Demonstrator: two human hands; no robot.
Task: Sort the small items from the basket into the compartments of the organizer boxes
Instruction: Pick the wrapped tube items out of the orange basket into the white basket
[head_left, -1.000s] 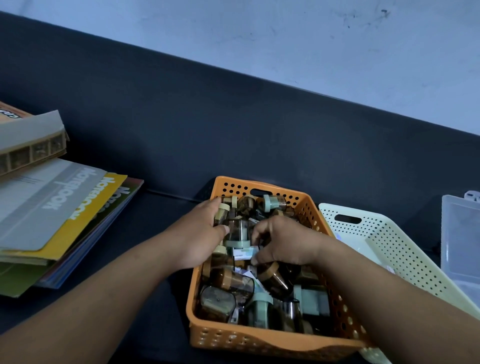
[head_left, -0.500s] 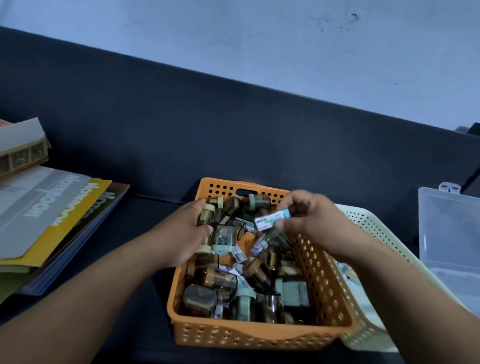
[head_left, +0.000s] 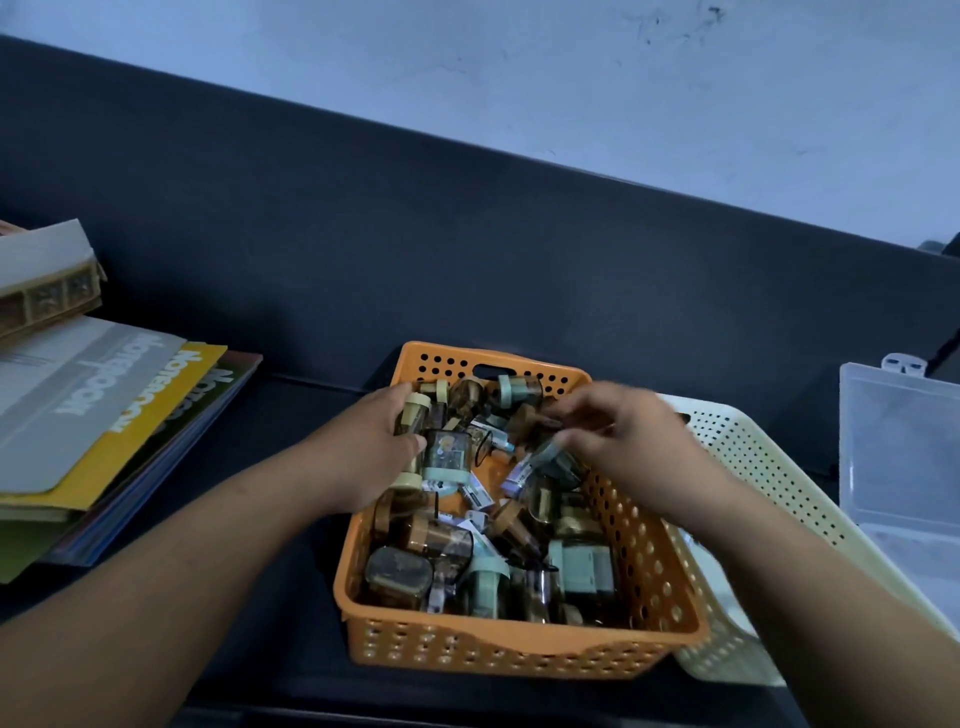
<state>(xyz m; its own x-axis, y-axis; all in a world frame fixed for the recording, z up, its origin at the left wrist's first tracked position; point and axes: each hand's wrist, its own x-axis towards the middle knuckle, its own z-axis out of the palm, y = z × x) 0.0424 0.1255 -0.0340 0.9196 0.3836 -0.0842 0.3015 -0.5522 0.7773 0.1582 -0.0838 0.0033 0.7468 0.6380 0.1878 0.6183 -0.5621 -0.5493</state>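
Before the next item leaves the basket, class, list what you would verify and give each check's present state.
1. Orange perforated plastic basket holds items to sort: ok.
2. Left hand grips a brown cream-capped jar inside it: ok.
3. Right hand has one item pinched: cannot tell, blurred.
4. Translucent plastic organizer box in view at right: ok.
5. Room left inside that box: cannot tell.
6. Cream perforated basket lies between, nothing above it: ok.

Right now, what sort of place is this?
Probably a home or office desk: stacked notebooks lie left, an orange basket of small jars sits centre, and a clear organizer box stands right.
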